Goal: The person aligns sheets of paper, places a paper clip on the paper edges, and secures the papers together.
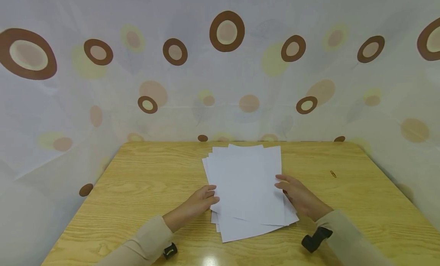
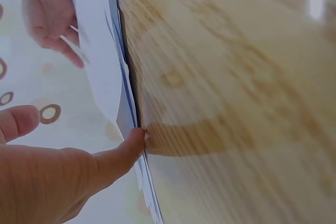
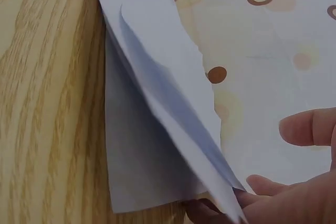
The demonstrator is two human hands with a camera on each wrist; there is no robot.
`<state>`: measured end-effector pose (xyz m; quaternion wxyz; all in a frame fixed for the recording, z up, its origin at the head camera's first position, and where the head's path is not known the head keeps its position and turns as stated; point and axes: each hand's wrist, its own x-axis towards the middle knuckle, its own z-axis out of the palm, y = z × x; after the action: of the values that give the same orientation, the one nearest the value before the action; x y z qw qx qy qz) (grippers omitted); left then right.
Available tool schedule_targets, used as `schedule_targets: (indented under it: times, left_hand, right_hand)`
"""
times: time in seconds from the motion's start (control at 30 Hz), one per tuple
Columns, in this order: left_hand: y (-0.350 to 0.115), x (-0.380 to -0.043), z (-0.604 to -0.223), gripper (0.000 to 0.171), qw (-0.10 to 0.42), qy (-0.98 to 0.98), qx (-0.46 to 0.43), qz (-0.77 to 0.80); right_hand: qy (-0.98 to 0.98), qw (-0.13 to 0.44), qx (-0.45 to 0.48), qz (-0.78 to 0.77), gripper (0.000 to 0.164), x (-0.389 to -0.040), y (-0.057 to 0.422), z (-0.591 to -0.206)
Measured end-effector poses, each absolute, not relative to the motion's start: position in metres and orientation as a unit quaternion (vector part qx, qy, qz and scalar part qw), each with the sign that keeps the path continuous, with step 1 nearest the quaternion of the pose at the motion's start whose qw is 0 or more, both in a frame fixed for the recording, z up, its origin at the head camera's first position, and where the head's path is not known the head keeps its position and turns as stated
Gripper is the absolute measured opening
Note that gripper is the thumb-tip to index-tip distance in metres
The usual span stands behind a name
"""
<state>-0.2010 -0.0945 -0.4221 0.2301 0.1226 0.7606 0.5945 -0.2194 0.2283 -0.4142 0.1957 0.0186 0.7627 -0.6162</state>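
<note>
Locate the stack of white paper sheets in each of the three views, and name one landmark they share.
Head: stack of white paper sheets lies at table centre, between left hand and right hand.
Left wrist: sheets seen edge-on, upper left to bottom centre, a fingertip at their edge.
Right wrist: sheets fill the centre, lifted at the lower right corner.
Shared landmark: the wooden table.

White paper sheets [image 1: 245,185] lie loosely fanned on the table.
</note>
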Motion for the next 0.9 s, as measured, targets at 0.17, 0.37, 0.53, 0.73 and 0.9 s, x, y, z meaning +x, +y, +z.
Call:
schedule_targets:
  times: [0.17,0.37,0.53,0.73,0.9]
  left_hand:
    - [-0.094,-0.199,-0.42,0.06,0.233,0.758,0.123,0.596]
    - [-0.094,-0.198,-0.42,0.06,0.232,0.759,0.123,0.596]
    - [-0.094,-0.199,-0.42,0.06,0.231,0.758,0.124,0.597]
    - [-0.094,-0.198,-0.42,0.059,0.227,0.759,0.125,0.597]
    - [-0.094,-0.198,-0.421,0.058,0.223,0.764,0.123,0.592]
  right_hand:
    - [0.779,0.178,0.011,-0.602,0.063,-0.217,0.221,-0.413]
    - [0.769,0.177,0.021,-0.614,0.063,-0.217,0.219,-0.412]
    - [0.774,0.168,0.036,-0.609,0.067,-0.219,0.222,-0.416]
    - [0.771,0.167,0.034,-0.613,0.07,-0.223,0.227,-0.422]
    - [0.781,0.171,0.037,-0.6,0.07,-0.225,0.228,-0.426]
